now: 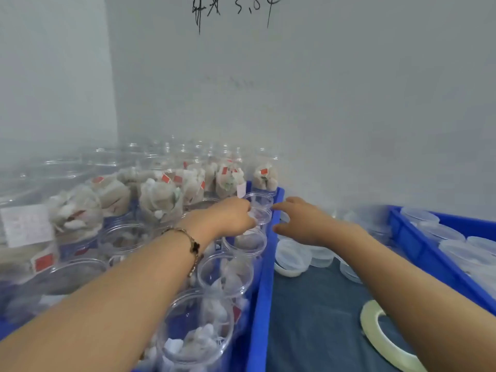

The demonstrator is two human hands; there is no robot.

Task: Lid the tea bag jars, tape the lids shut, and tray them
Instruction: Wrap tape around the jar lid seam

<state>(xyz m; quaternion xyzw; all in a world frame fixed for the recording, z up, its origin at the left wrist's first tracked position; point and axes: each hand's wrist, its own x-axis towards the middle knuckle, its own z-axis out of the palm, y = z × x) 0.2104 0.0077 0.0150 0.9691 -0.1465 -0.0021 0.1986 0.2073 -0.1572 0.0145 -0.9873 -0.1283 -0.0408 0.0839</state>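
Observation:
A blue crate (264,277) on the left holds several clear plastic jars of tea bags with red tags, most of them without lids. My left hand (230,217) reaches to the crate's far right corner and grips the rim of an open jar (261,214) there. Just behind it stands another open jar (259,200). My right hand (300,220) hovers beside the crate's right wall with fingers spread and holds nothing. Loose clear lids (291,257) lie on the dark cloth under it. A roll of clear tape (375,334) lies at the lower right.
A second blue crate (418,245) at the right holds several more lids (451,233). Dark blue cloth (316,312) covers the table between the crates. A grey wall with handwriting stands close behind, and the jars at the back left are heaped high with tea bags (158,197).

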